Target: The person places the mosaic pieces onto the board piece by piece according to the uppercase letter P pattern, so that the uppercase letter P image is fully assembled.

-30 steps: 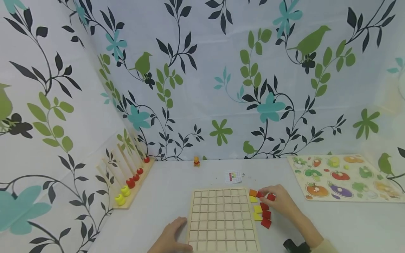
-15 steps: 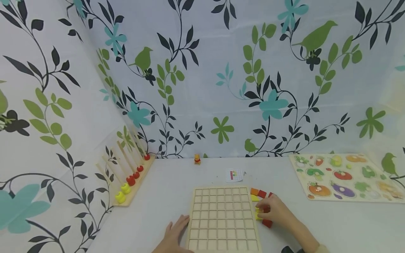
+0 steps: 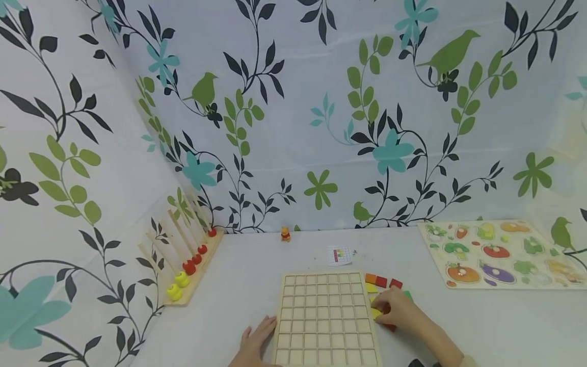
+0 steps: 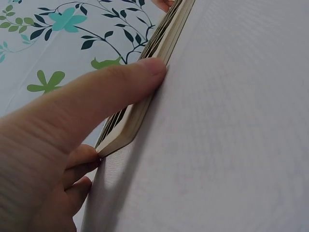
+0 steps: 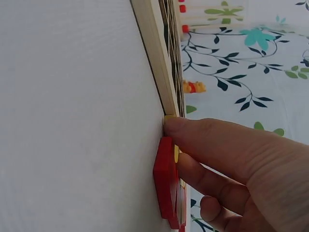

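Observation:
An empty wooden grid board [image 3: 325, 321] lies flat on the table. My left hand [image 3: 255, 342] rests against its left edge; in the left wrist view the thumb [image 4: 116, 84] lies straight across the rim [image 4: 128, 128], other fingers near a corner. Along the board's right edge, my right hand [image 3: 398, 309] pinches a yellow tile [image 3: 375, 313] between thumb and fingers. In the right wrist view that tile [image 5: 169, 119] is mostly covered by the fingertips, close to the board's edge, with red tiles [image 5: 164, 179] beside it. My palm hides part of the tile group.
Orange [image 3: 370, 278], red [image 3: 396, 283] and green [image 3: 408, 294] tiles lie by my right hand. Behind the board are a printed card [image 3: 339, 256] and a small figurine [image 3: 285, 234]. A pegged bead rack [image 3: 188, 290] stands left, a vegetable puzzle board [image 3: 497, 265] right.
My right hand has moved from the red tiles at the back of the group toward the front, onto a yellow tile. My left hand has shifted slightly along the board's left edge.

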`<action>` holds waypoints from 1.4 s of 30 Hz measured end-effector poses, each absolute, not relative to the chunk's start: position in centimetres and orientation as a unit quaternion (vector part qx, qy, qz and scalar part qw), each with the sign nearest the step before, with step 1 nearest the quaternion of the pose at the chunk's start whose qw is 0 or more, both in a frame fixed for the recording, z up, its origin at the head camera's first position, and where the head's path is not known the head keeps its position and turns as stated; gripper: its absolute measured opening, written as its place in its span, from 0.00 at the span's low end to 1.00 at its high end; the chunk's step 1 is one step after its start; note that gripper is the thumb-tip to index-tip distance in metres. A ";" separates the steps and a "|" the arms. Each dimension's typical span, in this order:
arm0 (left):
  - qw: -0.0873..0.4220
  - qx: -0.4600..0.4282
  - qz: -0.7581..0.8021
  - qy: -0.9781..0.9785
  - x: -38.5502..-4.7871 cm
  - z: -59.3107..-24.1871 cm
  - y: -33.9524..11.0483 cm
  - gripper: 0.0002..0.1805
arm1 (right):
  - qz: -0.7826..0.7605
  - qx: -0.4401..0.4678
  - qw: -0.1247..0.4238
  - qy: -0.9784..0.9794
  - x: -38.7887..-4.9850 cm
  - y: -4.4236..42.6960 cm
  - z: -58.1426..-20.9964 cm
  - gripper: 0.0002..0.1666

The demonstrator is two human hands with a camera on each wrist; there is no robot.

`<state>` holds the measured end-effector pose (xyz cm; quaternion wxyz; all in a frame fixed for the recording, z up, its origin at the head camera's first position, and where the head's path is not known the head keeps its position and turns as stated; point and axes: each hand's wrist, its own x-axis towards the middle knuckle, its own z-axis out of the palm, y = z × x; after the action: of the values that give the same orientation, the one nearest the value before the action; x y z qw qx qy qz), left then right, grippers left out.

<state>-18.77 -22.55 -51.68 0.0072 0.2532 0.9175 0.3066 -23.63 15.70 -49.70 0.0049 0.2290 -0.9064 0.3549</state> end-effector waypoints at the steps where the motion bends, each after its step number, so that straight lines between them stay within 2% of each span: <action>1: 0.004 0.254 0.308 0.917 -18.8 -51.8 -22.5 0.54 | 0.353 0.225 0.007 -0.908 -23.6 15.6 -49.6 0.11; 12: -0.011 0.260 0.310 0.914 -18.8 -52.2 -22.5 0.55 | 0.346 0.210 0.014 -0.914 -23.5 15.2 -49.7 0.11; 23: 0.013 0.253 0.302 0.919 -18.9 -51.9 -22.7 0.54 | 0.372 0.228 -0.015 -0.899 -23.8 15.4 -49.1 0.10; 31: 0.025 0.236 0.303 0.923 -18.9 -51.9 -22.4 0.53 | 0.371 0.191 0.021 -0.909 -24.8 14.2 -47.2 0.12; 37: 0.000 0.255 0.309 0.916 -18.8 -51.9 -22.4 0.53 | 0.376 0.208 0.074 -0.900 -26.1 12.1 -46.8 0.10; 42: 0.008 0.246 0.320 0.915 -18.6 -52.0 -22.4 0.53 | 0.390 0.224 0.079 -0.890 -27.0 10.4 -47.2 0.10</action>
<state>-18.57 -22.38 -52.03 0.0082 0.2463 0.9150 0.3195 -27.00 10.42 -47.22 0.0795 0.2240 -0.8898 0.3896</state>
